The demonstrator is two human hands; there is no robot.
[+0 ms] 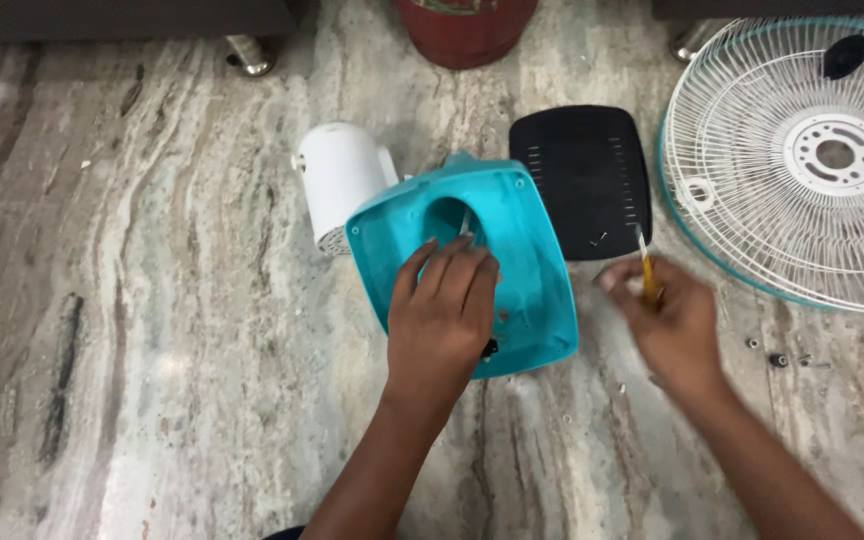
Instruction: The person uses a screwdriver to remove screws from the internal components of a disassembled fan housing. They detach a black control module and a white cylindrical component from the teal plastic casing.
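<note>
A home: marble floor (152, 300), chrome furniture leg (250, 55), dismantled fan guard (802, 150).

You have one teal fan base (512, 250), one white motor housing (337, 185), one black cover plate (582, 175), one white fan grille (802, 160), one yellow-handled screwdriver (646, 275) and two loose screws (765, 352).

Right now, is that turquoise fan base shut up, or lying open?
Open. The turquoise base lies hollow side up, its black cover panel off beside it; the left hand rests inside.

One head-worn camera looks steeply down, close over the marble floor (152, 300) (single view).
</note>
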